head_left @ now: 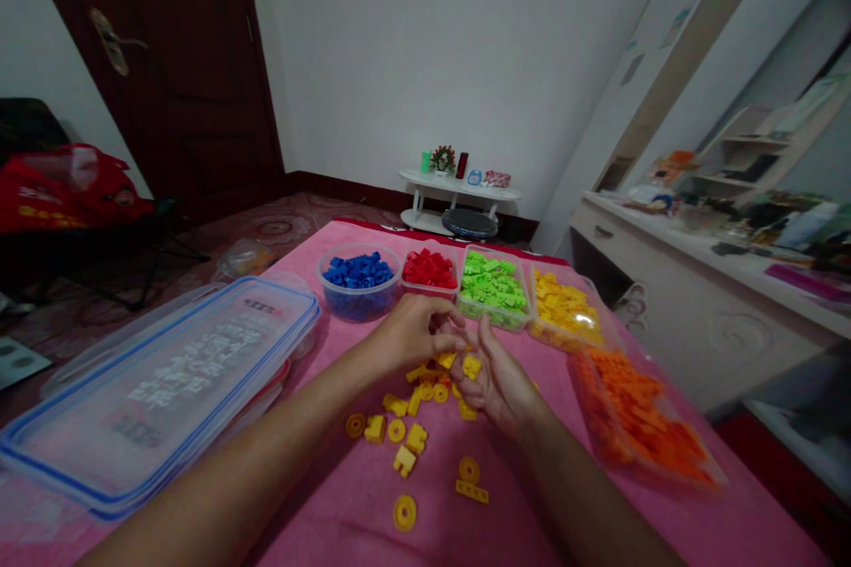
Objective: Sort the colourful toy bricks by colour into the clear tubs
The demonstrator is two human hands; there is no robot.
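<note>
My left hand (416, 330) reaches over a loose pile of yellow toy blocks (416, 403), its fingers bent towards my right hand. What its fingertips hold, if anything, is hidden. In the curled fingers of my right hand (498, 385) sits a yellow building block (472, 366), with the thumb pointing up. Yellow ring-shaped wheels (405, 513) and a flat studded strip (472, 492) lie nearer to me on the pink cloth (352, 478).
Across the table's far side stand tubs of blue blocks (360, 272), red blocks (429, 269), green blocks (493, 283) and yellow blocks (565, 301). A tub of orange blocks (644, 416) is at the right. Large clear lids (179, 390) with blue rims lie stacked at the left.
</note>
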